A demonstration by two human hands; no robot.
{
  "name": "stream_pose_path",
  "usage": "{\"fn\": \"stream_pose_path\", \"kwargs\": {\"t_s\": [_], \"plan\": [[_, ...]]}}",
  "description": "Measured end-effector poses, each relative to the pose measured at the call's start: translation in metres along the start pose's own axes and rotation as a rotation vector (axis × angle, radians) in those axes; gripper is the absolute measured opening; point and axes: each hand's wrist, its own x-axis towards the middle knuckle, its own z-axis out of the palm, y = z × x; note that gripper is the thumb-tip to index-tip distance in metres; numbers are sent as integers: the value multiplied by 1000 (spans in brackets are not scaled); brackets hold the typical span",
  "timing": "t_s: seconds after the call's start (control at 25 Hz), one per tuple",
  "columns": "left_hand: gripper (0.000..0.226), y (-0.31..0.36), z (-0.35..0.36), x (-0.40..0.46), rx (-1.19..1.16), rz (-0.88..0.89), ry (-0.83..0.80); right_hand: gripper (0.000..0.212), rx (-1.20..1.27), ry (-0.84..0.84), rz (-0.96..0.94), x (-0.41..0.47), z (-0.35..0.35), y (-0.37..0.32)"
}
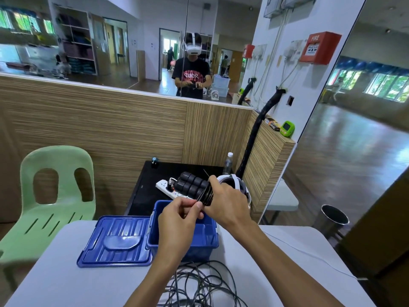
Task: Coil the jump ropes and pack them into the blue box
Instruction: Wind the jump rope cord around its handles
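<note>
Big room, glossy wood floor, wall mirror (pixel 110 41) above a striped wood-grain partition (pixel 99 120); second mirror panel far right.

Near centre: pale grey smooth tabletop (pixel 55 273). Beyond it, a lower black table (pixel 150 193) against the partition.

Left: mint-green moulded plastic chair (pixel 51 196), two oval cut-outs in the back, slots in the seat.

On the grey table: open blue rectangular plastic box (pixel 183 240), glossy walls. Just left of it, touching, its ribbed blue plastic lid (pixel 115 240), lying flat.

Near edge: loose tangle of thin dark rope cords (pixel 199 282) sprawled on the table.

Held above the box: bundle of black ridged cylindrical jump-rope handles (pixel 190 185) with thin cord wound round one end.

Right hand (pixel 228 202) grips the bundle at the wound part, fingers curled round it. Left hand (pixel 179 216), just beside it, pinches a cord strand between thumb and fingertips.

On the black table: white power strip (pixel 163 187), clear plastic bottle (pixel 228 163), white headset (pixel 239 185) partly hidden behind the right hand.

Far right floor: dark cylindrical bin (pixel 334 218). Red fire-alarm box (pixel 318 47) on the wall.
</note>
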Motion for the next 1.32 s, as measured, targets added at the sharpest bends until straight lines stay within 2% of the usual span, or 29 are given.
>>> {"fn": "stream_pose_path", "kwargs": {"t_s": [0.2, 0.36, 0.44, 0.56, 0.64, 0.72, 0.8, 0.96, 1.04, 1.2, 1.32], "plan": [[10, 6, 0, 8, 466, 323, 72, 52, -61, 30, -21, 3, -3, -5], [27, 13, 9, 9, 696, 367, 84, 50, -90, 37, 12, 7, -4, -6], [31, 15, 15, 8, 591, 325, 65, 46, -90, 21, 29, 8, -4, -5], [34, 12, 19, 16, 150, 85, -68, 43, -69, -7, 39, 9, -4, 0], [33, 6, 14, 18, -145, -75, -208, 53, -43, 10, 58, 9, -6, 4], [35, -3, 9, 20, -302, -159, -319, 66, 4, 18, 81, 8, -8, 6], [38, -14, 5, 21, -317, -189, -368, 66, 52, 14, 89, 7, -8, 6], [46, -33, 8, 17, -220, -178, -332, 57, 144, 6, 48, 5, -11, 9], [49, -41, 10, 20, -198, -158, -343, 58, 195, -30, 13, 5, -12, 12], [50, -45, 7, 37, -199, -146, -462, 60, 325, -147, -55, 5, -15, 19], [47, -55, 8, 52, -78, -189, -474, 64, 453, -208, -127, 2, -29, 24]]}}
